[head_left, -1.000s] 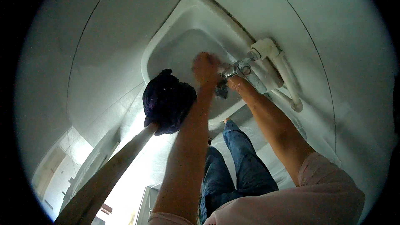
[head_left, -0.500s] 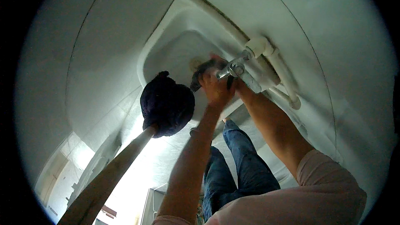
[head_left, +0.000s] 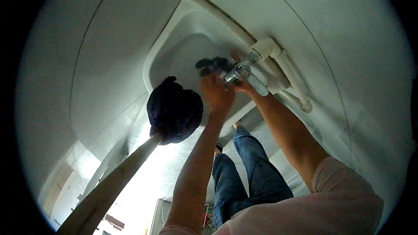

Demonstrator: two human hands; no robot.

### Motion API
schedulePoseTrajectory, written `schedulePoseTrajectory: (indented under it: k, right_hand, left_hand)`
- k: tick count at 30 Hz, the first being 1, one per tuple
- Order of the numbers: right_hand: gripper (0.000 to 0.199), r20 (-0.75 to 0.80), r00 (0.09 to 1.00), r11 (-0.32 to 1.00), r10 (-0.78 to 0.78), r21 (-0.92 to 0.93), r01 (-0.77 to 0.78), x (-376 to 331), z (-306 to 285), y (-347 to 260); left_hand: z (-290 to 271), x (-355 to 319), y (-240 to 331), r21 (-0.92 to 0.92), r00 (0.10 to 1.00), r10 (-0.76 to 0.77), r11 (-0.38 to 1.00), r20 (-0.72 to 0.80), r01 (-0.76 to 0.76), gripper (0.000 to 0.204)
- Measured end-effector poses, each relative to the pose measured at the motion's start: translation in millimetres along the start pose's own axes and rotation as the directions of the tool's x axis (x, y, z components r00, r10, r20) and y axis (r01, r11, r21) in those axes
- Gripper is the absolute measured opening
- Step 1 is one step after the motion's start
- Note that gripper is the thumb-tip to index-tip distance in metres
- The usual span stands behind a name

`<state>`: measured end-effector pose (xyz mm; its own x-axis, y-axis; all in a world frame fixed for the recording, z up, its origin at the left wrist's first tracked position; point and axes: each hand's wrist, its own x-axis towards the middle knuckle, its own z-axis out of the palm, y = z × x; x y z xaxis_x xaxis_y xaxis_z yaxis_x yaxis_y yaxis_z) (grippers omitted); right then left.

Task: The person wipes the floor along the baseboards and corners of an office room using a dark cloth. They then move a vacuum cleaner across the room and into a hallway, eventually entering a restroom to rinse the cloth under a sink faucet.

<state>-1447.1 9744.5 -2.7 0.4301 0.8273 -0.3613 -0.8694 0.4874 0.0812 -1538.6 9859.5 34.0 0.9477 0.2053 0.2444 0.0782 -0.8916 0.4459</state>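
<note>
A wet-looking dark cloth (head_left: pixel 214 64) is bunched over the basin of a white sink (head_left: pixel 163 54). My left hand (head_left: pixel 217 92) is closed at the near edge of this cloth, its fingers slightly blurred. Coming in from the right, my right hand (head_left: pixel 244 88) reaches beneath the metal tap (head_left: pixel 238 73). The tap covers most of that hand; a bit of finger shows beyond it, beside the cloth. Whether those fingers grip the cloth is hidden.
A mop's dark cloth head (head_left: pixel 174 111) rests by the sink's near left rim, its wooden handle (head_left: pixel 111 182) running down to the lower left. White pipes (head_left: pixel 291 72) run along the tiled wall at right. My jeans-clad legs (head_left: pixel 250 165) stand below the sink.
The dark cloth has shifted slightly up and spread out more beyond my left hand. My left hand has moved a little left, and my right hand has drawn slightly back under the tap.
</note>
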Motion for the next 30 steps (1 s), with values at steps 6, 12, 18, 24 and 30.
schedulePoseTrajectory:
  k: [6,12,18,24,30]
  right_hand:
    - [0.051,-0.310,0.882,0.602,-0.354,-0.797,-0.038,-7,-33,54]
    - [0.059,-0.057,0.887,0.108,-0.459,-0.994,-0.008,-16,-39,42]
    - [0.050,0.013,0.997,0.997,-0.076,0.010,0.075,-9,2,20]
    - [0.059,-0.067,0.956,0.896,-0.284,-0.375,0.239,-8,-99,46]
    - [0.058,-0.149,0.918,0.739,-0.368,-0.646,0.192,-10,4,36]
  left_hand:
    - [37,33,-38,-0.375,0.853,-0.345,0.787,0.391,0.490,0.032]
    - [-42,90,-51,-0.179,0.162,-0.233,-0.053,0.959,0.982,0.043]
    - [-29,50,-20,-0.386,0.746,-0.217,0.746,0.629,0.543,0.051]
    - [-16,34,14,-0.107,0.944,0.068,0.994,0.322,-0.035,0.048]
    - [-17,86,-80,-0.465,0.419,-0.311,-0.088,0.853,0.881,0.039]
